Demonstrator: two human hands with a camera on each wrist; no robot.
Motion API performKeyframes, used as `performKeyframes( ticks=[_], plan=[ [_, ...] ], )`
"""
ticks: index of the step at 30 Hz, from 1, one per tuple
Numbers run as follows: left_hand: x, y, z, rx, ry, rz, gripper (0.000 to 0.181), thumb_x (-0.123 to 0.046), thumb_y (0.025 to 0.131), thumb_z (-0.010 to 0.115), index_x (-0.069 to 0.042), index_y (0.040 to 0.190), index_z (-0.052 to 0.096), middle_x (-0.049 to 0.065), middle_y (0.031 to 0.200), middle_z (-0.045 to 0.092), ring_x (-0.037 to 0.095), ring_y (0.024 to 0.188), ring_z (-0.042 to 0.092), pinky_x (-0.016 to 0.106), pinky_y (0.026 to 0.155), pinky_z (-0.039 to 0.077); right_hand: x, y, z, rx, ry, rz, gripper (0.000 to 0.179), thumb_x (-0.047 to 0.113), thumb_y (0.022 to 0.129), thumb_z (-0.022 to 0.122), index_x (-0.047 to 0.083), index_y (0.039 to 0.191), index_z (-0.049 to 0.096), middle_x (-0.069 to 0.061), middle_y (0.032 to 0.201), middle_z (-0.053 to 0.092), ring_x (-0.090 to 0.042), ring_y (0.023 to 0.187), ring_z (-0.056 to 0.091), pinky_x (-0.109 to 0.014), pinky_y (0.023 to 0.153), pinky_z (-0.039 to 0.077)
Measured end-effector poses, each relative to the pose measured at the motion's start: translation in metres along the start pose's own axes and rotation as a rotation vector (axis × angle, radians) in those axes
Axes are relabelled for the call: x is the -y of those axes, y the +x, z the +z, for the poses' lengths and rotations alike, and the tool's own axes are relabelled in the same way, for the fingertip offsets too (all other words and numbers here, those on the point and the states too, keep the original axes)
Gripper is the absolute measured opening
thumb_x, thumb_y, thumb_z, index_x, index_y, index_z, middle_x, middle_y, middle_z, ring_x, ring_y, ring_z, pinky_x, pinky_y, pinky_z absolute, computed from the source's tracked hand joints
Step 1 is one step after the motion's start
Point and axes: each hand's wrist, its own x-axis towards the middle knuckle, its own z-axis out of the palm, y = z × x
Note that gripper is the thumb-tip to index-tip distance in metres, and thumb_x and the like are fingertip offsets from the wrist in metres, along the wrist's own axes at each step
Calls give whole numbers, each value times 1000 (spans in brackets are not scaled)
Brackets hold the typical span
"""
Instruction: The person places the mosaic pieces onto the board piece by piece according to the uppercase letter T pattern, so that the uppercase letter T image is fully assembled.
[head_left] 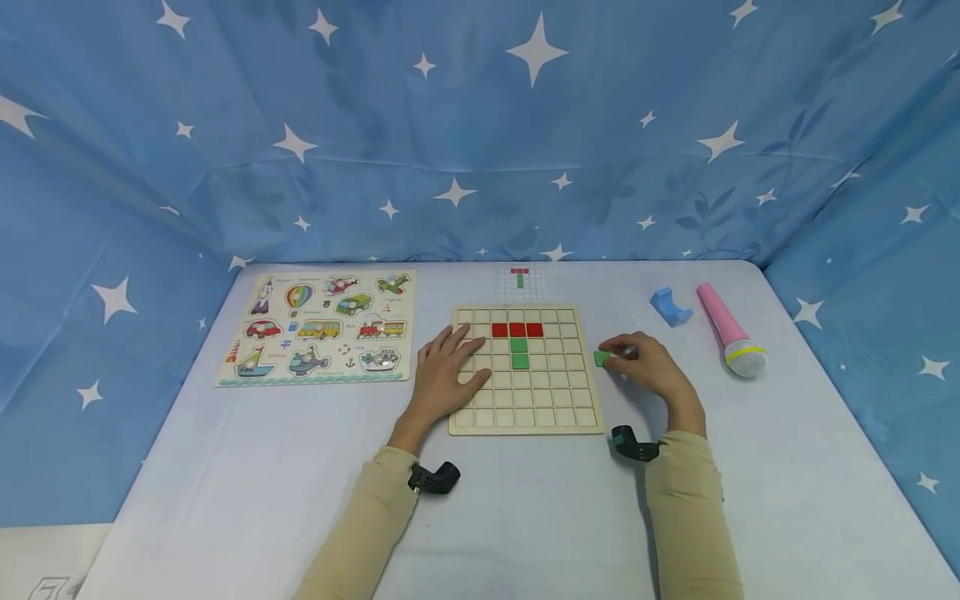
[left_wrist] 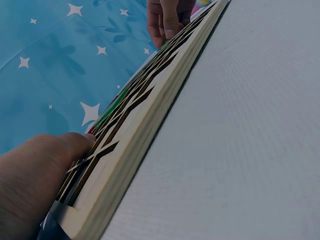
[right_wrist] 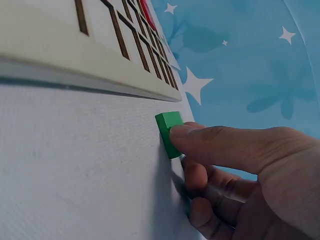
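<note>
A wooden grid board (head_left: 525, 418) lies flat on the table, with three red tiles (head_left: 499, 331) in a row and two green tiles (head_left: 519, 362) in a column below the middle one. My left hand (head_left: 446, 371) rests on the board's left side, fingers spread; its thumb shows over the edge in the left wrist view. Just off the board's right edge, my right hand (head_left: 645, 360) pinches a green tile (right_wrist: 170, 132) between thumb and fingers, a little above the table. Behind the board lies a small pattern card (head_left: 520, 292) with a red and green T.
A vehicle picture puzzle (head_left: 408, 333) lies at the left. On the right are a blue curved block (head_left: 670, 307) and a pink toy microphone (head_left: 722, 317). A blue star-patterned curtain (head_left: 480, 133) closes the back and sides of the white table (head_left: 525, 517).
</note>
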Motion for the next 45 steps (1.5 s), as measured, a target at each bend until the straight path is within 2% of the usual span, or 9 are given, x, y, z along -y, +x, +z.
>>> performKeyframes(
  ticks=[8, 17, 26, 36, 45],
  plan=[
    [-2, 0, -1, -9, -13, 4, 53, -44, 87, 60, -20, 134, 55, 9, 149, 40, 35, 140, 31, 56, 105, 28, 0, 2, 1, -38, 33, -26, 23, 15, 89, 62, 2, 108, 59, -16, 101, 61, -25, 86, 57, -28, 68, 45],
    [-1, 1, -1, -9, -8, 8, 53, -46, 87, 59, -20, 134, 55, 9, 149, 40, 35, 139, 31, 56, 105, 28, 2, 4, 3, -90, 93, -50, 22, 18, 94, 57, 3, 111, 58, -16, 104, 60, -28, 93, 58, -28, 67, 48],
    [-2, 0, -2, -6, -4, 3, 52, -45, 88, 60, -20, 133, 55, 9, 149, 40, 34, 140, 31, 55, 104, 28, 6, 8, 9, -108, 125, -76, 20, 16, 95, 54, 3, 111, 58, -16, 103, 61, -24, 85, 61, -27, 66, 50],
    [-2, -1, 1, -4, -10, 8, 52, -45, 88, 60, -21, 134, 55, 9, 150, 39, 34, 140, 30, 55, 104, 27, 18, 9, 18, -76, 144, -122, 21, 16, 96, 54, 3, 111, 59, -17, 104, 62, -27, 87, 62, -30, 71, 51],
    [0, 1, 0, -20, -8, 13, 53, -46, 87, 59, -20, 133, 55, 9, 149, 40, 35, 139, 32, 56, 104, 28, 26, 12, 23, -56, 174, -150, 19, 16, 95, 55, 4, 108, 60, -15, 102, 64, -24, 87, 65, -29, 73, 49]
  ],
)
